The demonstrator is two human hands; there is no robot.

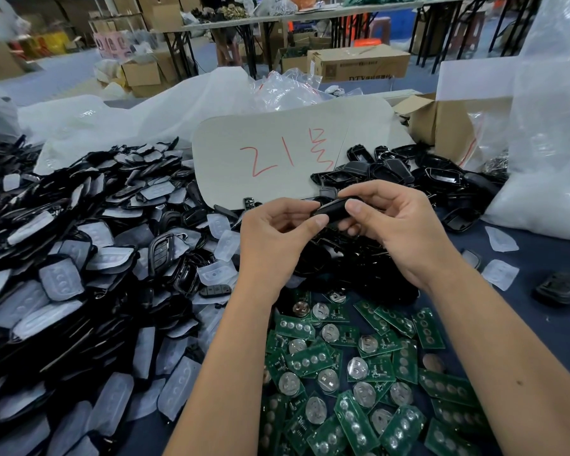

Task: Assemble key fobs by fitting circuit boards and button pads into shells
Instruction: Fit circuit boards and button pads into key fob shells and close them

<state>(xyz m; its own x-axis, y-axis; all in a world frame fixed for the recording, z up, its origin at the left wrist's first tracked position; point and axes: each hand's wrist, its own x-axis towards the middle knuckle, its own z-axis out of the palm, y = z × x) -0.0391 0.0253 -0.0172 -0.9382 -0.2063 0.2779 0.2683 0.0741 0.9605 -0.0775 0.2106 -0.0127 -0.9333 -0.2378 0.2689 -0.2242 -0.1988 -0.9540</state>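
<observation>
A black key fob shell (334, 210) is held above the table between both hands. My left hand (277, 238) pinches its near-left end with thumb and curled fingers. My right hand (392, 225) grips its right end, thumb on top and fingers curled beneath. Green circuit boards (359, 366) with round battery clips lie heaped under my forearms. A big pile of black shells with translucent button pads (79, 274) covers the left side. More empty black shells (392, 172) lie behind my hands.
A pale card with red writing (277, 153) stands behind the hands. An open cardboard box (448, 126) and large clear plastic bags (547, 143) sit at the right. Loose pads (500, 273) and a black part (558, 287) lie on the blue tabletop at right.
</observation>
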